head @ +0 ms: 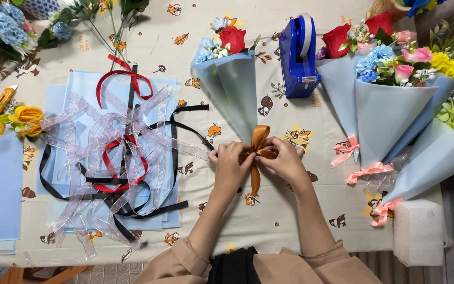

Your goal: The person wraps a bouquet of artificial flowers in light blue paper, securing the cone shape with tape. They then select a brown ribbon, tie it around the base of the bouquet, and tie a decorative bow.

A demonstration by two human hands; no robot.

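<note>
— Two hands at work: your left hand [230, 160] and right hand [285, 159] meet at the table's centre, both with fingers curled tight, pinching the orange ribbon [259, 152].

— Where does the ribbon sit?

— At the narrow tip of the blue paper bouquet [230, 84], which fans out toward twelve o'clock with a red rose on top. One ribbon loop stands up between your thumbs; a tail hangs toward six o'clock.

— What's around you?

— At nine o'clock, a tangle of sheer, red and black ribbons [116, 158] on blue sheets. At one o'clock, a blue tape dispenser [298, 58]. At three o'clock, finished bouquets [395, 100] with pink bows.
</note>
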